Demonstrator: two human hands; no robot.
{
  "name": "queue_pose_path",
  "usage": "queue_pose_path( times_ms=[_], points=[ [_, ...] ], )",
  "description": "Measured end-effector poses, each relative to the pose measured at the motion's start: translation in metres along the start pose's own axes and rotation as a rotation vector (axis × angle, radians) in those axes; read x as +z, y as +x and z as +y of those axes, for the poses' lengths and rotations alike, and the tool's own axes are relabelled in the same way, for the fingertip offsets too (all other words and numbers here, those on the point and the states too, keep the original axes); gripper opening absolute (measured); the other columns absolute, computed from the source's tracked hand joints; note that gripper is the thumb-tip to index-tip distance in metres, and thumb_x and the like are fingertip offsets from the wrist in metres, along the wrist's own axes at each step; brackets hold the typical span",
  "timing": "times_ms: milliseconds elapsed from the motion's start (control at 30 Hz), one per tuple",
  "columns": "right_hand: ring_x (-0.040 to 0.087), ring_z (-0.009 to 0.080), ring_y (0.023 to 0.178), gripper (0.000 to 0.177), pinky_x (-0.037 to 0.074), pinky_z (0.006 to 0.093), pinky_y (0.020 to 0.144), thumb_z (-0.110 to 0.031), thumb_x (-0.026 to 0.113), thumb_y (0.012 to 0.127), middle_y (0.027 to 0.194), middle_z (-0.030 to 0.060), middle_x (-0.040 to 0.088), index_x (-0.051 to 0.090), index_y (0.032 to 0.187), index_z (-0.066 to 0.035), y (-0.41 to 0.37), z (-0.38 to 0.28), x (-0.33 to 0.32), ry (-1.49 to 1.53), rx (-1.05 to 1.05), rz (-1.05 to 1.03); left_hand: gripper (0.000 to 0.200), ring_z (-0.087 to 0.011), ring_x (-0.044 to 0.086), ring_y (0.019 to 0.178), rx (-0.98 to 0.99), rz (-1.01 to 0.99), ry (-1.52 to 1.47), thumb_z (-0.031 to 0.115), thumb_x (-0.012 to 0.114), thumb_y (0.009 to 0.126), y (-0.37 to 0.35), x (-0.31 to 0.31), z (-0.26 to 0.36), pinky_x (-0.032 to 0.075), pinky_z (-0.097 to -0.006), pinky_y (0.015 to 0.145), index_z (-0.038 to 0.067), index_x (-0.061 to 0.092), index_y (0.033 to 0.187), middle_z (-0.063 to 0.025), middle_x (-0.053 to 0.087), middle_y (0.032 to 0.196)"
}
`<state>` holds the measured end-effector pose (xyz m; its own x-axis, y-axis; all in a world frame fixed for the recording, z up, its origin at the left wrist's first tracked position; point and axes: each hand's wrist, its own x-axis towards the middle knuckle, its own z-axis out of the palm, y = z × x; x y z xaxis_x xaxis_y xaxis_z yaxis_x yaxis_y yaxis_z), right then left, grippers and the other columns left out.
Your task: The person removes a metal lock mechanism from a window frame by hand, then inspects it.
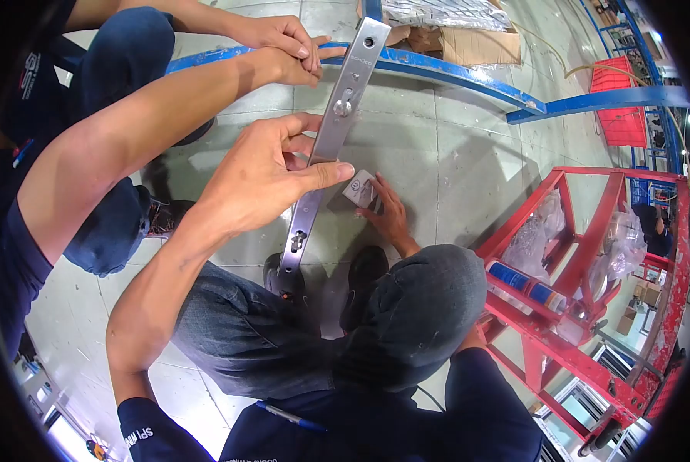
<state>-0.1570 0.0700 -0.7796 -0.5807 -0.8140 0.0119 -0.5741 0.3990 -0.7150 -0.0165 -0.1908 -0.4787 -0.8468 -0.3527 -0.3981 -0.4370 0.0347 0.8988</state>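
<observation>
A long silver metal lock strip (326,146) with holes and a keyhole stands tilted over the tiled floor. My right hand (287,68) reaches in from the left, and its thumb and fingertips touch the strip's upper left edge. My left hand (279,32) sits just above it, fingers curled onto my right hand's fingertips; anything held there is hidden. A crouching co-worker in a grey cap (418,308) grips the strip's middle with one hand (264,177). The co-worker's other hand (391,219) presses a small white box (360,189) on the floor.
A curved blue steel frame (468,77) crosses the floor behind the strip. A red metal rack (591,254) at the right holds a spray can (526,283) and plastic bags. A cardboard box (476,42) lies at the top, with a red crate (618,100) further right.
</observation>
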Motion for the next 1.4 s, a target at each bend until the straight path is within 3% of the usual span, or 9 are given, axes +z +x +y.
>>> queue_pose_path(
  times_ms=[333, 400, 500, 633, 867, 967, 1167, 1267, 1400],
  points=[
    [0.049, 0.0392, 0.128, 0.083, 0.043, 0.0461, 0.103, -0.020, 0.089, 0.066, 0.140, 0.0191, 0.051, 0.048, 0.137, -0.006, -0.003, -0.006, 0.017, -0.146, -0.165, 0.185, 0.063, -0.0095, 0.058, 0.074, 0.049, 0.030, 0.042, 0.029, 0.082, 0.080, -0.002, 0.002, -0.005, 0.048, -0.0282, 0.069, -0.006, 0.058, 0.128, -0.0046, 0.067, 0.083],
    [0.050, 0.0403, 0.123, 0.077, 0.043, 0.0470, 0.101, -0.013, 0.088, 0.060, 0.128, 0.0182, 0.056, 0.052, 0.128, -0.007, -0.003, 0.021, 0.040, -0.149, 0.013, 0.087, 0.055, -0.0065, 0.052, 0.072, 0.087, 0.005, -0.025, 0.023, 0.080, 0.082, -0.004, 0.006, -0.006, 0.045, -0.0253, 0.064, -0.005, 0.059, 0.125, -0.0010, 0.064, 0.085],
    [0.052, 0.0396, 0.115, 0.063, 0.044, 0.0458, 0.099, -0.009, 0.087, 0.058, 0.120, 0.0177, 0.055, 0.053, 0.112, -0.008, 0.015, 0.025, 0.029, -0.087, -0.021, 0.114, 0.055, -0.0116, 0.063, 0.090, 0.031, -0.028, -0.120, 0.013, 0.079, 0.083, -0.005, 0.010, -0.003, 0.049, -0.0254, 0.081, -0.004, 0.055, 0.130, -0.0068, 0.068, 0.100],
    [0.050, 0.0385, 0.114, 0.060, 0.043, 0.0451, 0.096, -0.016, 0.087, 0.061, 0.123, 0.0166, 0.053, 0.051, 0.108, -0.007, 0.061, -0.027, -0.014, -0.033, -0.174, 0.289, 0.054, -0.0119, 0.062, 0.084, -0.016, -0.048, -0.140, 0.009, 0.077, 0.083, -0.003, 0.019, 0.000, 0.048, -0.0257, 0.078, -0.006, 0.053, 0.128, -0.0061, 0.067, 0.094],
    [0.057, 0.0179, 0.067, 0.053, 0.050, 0.0353, 0.064, -0.025, 0.087, 0.066, 0.085, 0.0091, 0.061, 0.053, 0.104, -0.006, 0.122, -0.089, -0.079, 0.465, 0.109, 0.220, 0.050, -0.0102, 0.061, 0.081, -0.020, -0.075, -0.119, 0.008, 0.076, 0.084, 0.005, 0.027, 0.010, 0.047, -0.0247, 0.076, -0.005, 0.053, 0.127, -0.0038, 0.066, 0.091],
    [0.057, 0.0158, 0.079, 0.053, 0.050, 0.0353, 0.066, -0.025, 0.087, 0.065, 0.093, 0.0083, 0.059, 0.054, 0.101, -0.007, 0.133, -0.115, -0.123, 0.651, 0.291, 0.090, 0.047, -0.0091, 0.060, 0.081, -0.035, -0.074, -0.117, 0.007, 0.074, 0.086, 0.007, 0.037, 0.022, 0.047, -0.0240, 0.076, -0.003, 0.054, 0.127, -0.0031, 0.066, 0.090],
    [0.053, 0.0299, 0.099, 0.056, 0.044, 0.0405, 0.087, -0.020, 0.082, 0.057, 0.102, 0.0104, 0.054, 0.054, 0.102, -0.006, 0.121, -0.156, -0.201, 0.374, 0.088, 0.460, 0.040, -0.0085, 0.058, 0.083, -0.090, -0.092, -0.227, 0.007, 0.070, 0.090, 0.019, 0.060, 0.037, 0.045, -0.0232, 0.077, -0.002, 0.055, 0.127, -0.0020, 0.064, 0.094],
    [0.054, 0.0276, 0.096, 0.062, 0.049, 0.0346, 0.076, -0.013, 0.082, 0.056, 0.107, 0.0087, 0.052, 0.055, 0.110, -0.004, 0.082, -0.201, -0.238, 0.278, 0.328, 0.636, 0.041, -0.0092, 0.057, 0.085, -0.105, -0.022, -0.196, 0.008, 0.070, 0.091, -0.003, 0.067, 0.043, 0.045, -0.0234, 0.077, -0.004, 0.055, 0.127, -0.0028, 0.062, 0.097],
    [0.052, 0.0333, 0.107, 0.063, 0.049, 0.0372, 0.085, -0.015, 0.080, 0.060, 0.119, 0.0149, 0.053, 0.053, 0.114, 0.000, 0.003, -0.280, -0.283, 0.320, 0.557, 0.687, 0.041, -0.0102, 0.056, 0.087, -0.133, 0.105, -0.195, 0.008, 0.069, 0.092, -0.073, 0.096, 0.114, 0.046, -0.0245, 0.078, -0.006, 0.054, 0.127, -0.0041, 0.061, 0.100]
  ],
)
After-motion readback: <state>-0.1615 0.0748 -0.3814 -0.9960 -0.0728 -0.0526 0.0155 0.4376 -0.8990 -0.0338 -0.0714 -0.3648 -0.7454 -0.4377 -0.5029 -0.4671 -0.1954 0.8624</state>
